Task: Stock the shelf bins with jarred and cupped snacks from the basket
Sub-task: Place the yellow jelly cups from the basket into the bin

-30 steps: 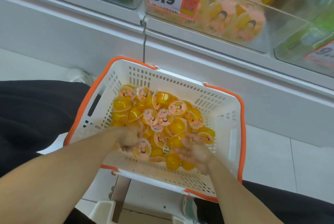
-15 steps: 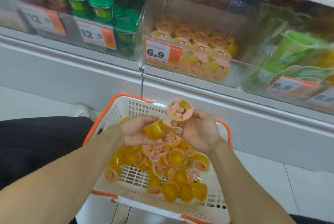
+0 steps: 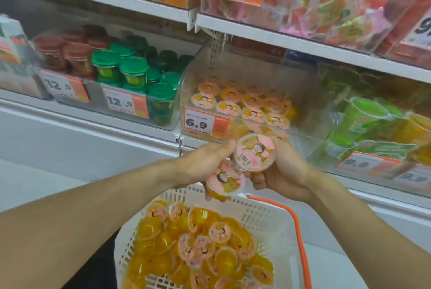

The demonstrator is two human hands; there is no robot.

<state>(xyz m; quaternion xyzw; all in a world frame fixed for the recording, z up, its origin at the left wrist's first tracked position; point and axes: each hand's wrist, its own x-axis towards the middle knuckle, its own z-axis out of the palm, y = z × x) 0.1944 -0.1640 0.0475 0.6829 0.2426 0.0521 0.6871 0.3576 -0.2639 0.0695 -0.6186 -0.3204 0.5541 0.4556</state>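
Note:
My left hand holds a yellow jelly cup with a pink cartoon lid above the far rim of the basket. My right hand grips a second such cup, lid tilted towards me, just in front of the clear shelf bin priced 6.9. That bin holds several rows of the same cups. Below, the white basket with orange trim is full of several loose jelly cups.
Left of the 6.9 bin stands a bin of green-lidded jars priced 12.0, then brown-lidded jars. A bin of green cups priced 9.9 is on the right. Upper shelves carry orange and pink packs.
Both hands have risen out of the basket, each with a cup, up to the front of the 6.9 bin. The view has tilted up to the shelves.

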